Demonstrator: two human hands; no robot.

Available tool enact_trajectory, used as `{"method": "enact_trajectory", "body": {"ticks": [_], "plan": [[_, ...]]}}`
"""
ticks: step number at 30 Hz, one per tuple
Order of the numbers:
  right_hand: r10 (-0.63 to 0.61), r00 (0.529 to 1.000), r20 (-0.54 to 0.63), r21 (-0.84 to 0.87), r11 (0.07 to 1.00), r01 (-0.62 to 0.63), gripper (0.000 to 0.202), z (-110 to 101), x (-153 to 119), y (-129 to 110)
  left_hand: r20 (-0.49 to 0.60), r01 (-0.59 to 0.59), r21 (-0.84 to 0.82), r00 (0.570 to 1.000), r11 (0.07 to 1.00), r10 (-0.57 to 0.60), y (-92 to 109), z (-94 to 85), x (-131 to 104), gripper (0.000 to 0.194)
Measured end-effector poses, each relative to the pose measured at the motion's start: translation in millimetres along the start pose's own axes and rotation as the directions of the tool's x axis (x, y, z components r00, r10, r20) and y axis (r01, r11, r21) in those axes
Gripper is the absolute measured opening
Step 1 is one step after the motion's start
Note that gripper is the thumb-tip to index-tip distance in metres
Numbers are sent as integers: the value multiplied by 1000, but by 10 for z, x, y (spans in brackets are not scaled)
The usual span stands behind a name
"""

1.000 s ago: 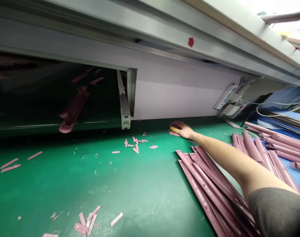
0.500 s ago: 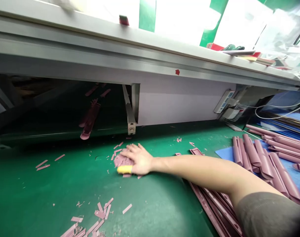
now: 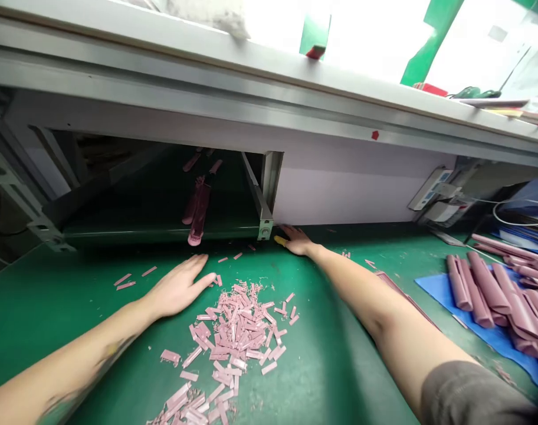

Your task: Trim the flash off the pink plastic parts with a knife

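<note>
My left hand point(image 3: 178, 289) lies with its fingers stretched out, low over or on the green tabletop point(image 3: 331, 342). Its thumb is beside a few small pink strips. My right hand point(image 3: 295, 241) reaches to the far side of the table, near the metal corner bracket point(image 3: 265, 229) of a conveyor. Its fingers are extended, and a yellow cover point(image 3: 280, 241) wraps one digit. Between my arms spreads a loose heap of pink plastic scraps point(image 3: 240, 324). More scraps point(image 3: 189, 407) lie at the front edge of the view. Neither hand appears to hold anything.
A dark green conveyor belt point(image 3: 154, 218) under the shelf point(image 3: 207, 94) carries long pink parts point(image 3: 200, 209). To the right, pink curved pieces point(image 3: 490, 283) are stacked on a blue sheet point(image 3: 432, 286). A power strip point(image 3: 430, 189) and a white cable hang behind.
My left hand has come into view from the left. My right hand has lifted off the scraps and moved to the far side. A larger scrap heap now lies nearer me.
</note>
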State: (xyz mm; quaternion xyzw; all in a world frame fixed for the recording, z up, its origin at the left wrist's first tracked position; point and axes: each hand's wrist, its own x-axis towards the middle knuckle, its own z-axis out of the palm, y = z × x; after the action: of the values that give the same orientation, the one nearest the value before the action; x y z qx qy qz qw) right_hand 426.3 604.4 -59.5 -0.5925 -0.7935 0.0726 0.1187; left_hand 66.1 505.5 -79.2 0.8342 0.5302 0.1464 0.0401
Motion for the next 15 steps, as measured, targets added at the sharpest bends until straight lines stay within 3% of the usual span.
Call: {"method": "enact_trajectory", "body": {"ticks": [5, 9, 12, 15], "plan": [[-120, 987, 104, 0, 993, 120, 41, 170, 118, -251, 0, -71, -75, 997, 995, 71, 137, 274, 738, 42], [-265, 945, 193, 34, 964, 264, 57, 272, -91, -598, 49, -98, -109, 993, 989, 104, 255, 412, 1084, 39], [-378, 895, 235, 63, 925, 374, 65, 294, -488, -982, 106, -136, -134, 983, 982, 151, 364, 431, 1140, 39], [-505, 812, 292, 136, 862, 487, 64, 156, -923, -1182, 164, -208, -162, 958, 965, 234, 462, 346, 909, 46]]}}
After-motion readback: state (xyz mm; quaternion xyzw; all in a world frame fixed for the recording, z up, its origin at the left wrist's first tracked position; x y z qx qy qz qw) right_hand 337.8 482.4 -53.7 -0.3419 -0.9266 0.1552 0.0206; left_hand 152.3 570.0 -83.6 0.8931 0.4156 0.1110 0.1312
